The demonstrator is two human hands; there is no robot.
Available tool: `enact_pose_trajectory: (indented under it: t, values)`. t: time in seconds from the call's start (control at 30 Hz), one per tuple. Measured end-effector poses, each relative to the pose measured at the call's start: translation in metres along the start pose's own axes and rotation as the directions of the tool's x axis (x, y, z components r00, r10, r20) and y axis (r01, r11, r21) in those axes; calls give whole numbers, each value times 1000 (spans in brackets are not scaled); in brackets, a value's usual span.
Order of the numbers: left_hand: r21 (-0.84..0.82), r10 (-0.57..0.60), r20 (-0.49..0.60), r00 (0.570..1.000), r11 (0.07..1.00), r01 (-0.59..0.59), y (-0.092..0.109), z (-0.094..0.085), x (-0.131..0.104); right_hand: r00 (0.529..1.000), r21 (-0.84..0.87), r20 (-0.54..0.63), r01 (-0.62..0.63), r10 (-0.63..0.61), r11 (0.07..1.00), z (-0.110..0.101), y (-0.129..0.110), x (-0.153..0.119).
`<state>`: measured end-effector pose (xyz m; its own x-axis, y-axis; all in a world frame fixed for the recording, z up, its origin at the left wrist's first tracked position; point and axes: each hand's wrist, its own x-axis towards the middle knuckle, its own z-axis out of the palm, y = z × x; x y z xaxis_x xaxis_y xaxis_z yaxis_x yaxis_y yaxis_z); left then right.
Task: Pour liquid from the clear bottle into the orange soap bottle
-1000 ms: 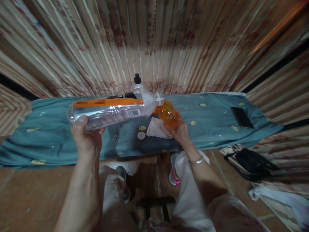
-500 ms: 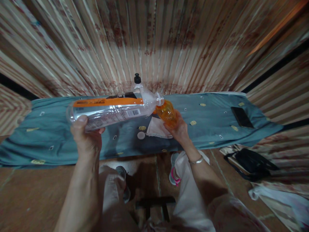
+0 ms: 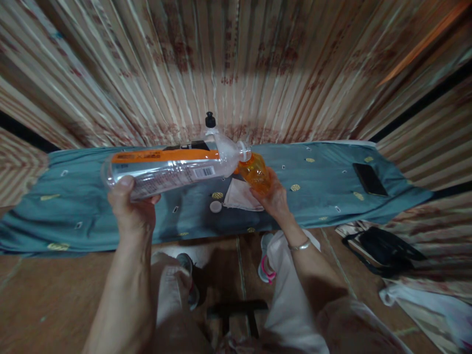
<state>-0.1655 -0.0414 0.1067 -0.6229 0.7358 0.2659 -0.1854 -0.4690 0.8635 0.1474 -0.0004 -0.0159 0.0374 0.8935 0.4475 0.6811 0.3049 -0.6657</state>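
Note:
A large clear bottle (image 3: 165,169) with an orange and silver label lies nearly level in the air, its neck pointing right. My left hand (image 3: 132,206) is wrapped round its base end. The open neck meets the mouth of a small orange see-through bottle (image 3: 256,174), which my right hand (image 3: 273,194) grips, tilted. Behind the large bottle stands a clear container with a black cap (image 3: 210,119), mostly hidden. On the cloth below are a round pale cap (image 3: 216,206) and a folded pale cloth (image 3: 241,195).
Teal patterned cloth (image 3: 317,196) covers the table. A black phone (image 3: 369,179) lies on its right part. Pleated curtains hang behind. A black bag (image 3: 387,248) is at the lower right, and a dark stool (image 3: 238,309) shows between my legs.

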Motion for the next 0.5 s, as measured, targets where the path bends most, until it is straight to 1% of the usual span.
enact_pose_trajectory:
  t: [0.07, 0.2, 0.5]
  values:
    - [27, 11, 13, 1000, 1000, -11, 0, 0, 0, 1000, -5, -9, 7, -7, 1000, 1, 1, 0]
    - [48, 10, 3, 1000, 999, -10, -1, -1, 0, 1000, -17, -2, 17, -17, 1000, 1, 3, 0]
    - [-16, -3, -4, 1000, 1000, 3, 0, 0, -1, 1000, -12, 17, 9, -8, 1000, -2, 0, 1]
